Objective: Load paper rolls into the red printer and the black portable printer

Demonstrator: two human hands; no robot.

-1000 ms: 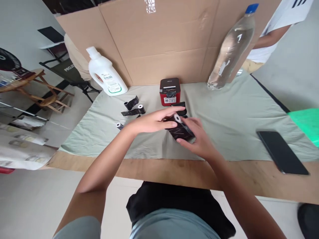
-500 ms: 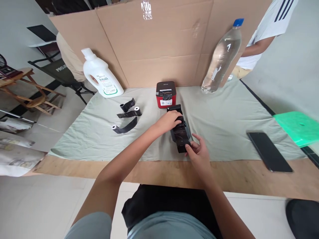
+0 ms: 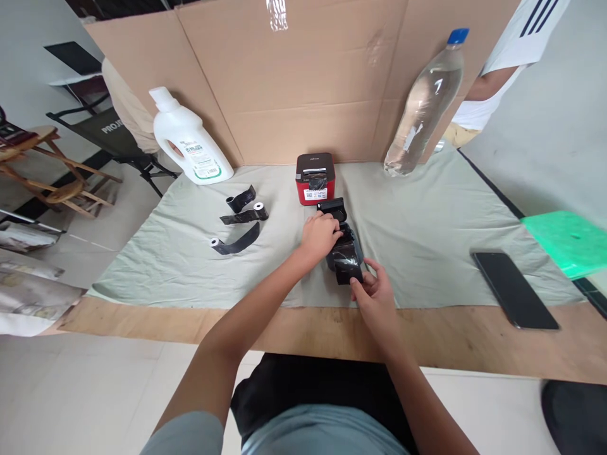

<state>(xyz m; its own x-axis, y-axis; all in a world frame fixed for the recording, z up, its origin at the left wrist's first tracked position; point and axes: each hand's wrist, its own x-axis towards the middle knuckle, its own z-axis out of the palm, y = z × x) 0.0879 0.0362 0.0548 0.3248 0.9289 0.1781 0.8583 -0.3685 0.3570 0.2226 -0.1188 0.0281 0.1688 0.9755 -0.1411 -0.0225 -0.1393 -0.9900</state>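
On the cloth in front of me lies a small dark printer (image 3: pixel 356 242), with its black lid (image 3: pixel 332 208) raised at the far end. A shiny black paper strip (image 3: pixel 346 263) runs out of it toward me. My left hand (image 3: pixel 320 237) is over the printer from the left, fingers curled down at the roll inside, which they mostly hide. Thumb and fingers of my right hand (image 3: pixel 376 296) pinch the near right corner of the strip. Just behind stands a red and black box-shaped printer (image 3: pixel 315 179) with a black strip at its front.
Several black paper rolls (image 3: pixel 237 240) lie partly unrolled on the left. A white jug (image 3: pixel 192 142) and a water bottle (image 3: pixel 424 107) stand before a cardboard screen (image 3: pixel 303 88). To the right are a phone (image 3: pixel 515 289) and a green sheet (image 3: pixel 569 243). Other people are behind the screen.
My left hand has shifted slightly left and down, uncovering more of the raised lid. The strip's near end sits a little higher, still pinched by my right hand.
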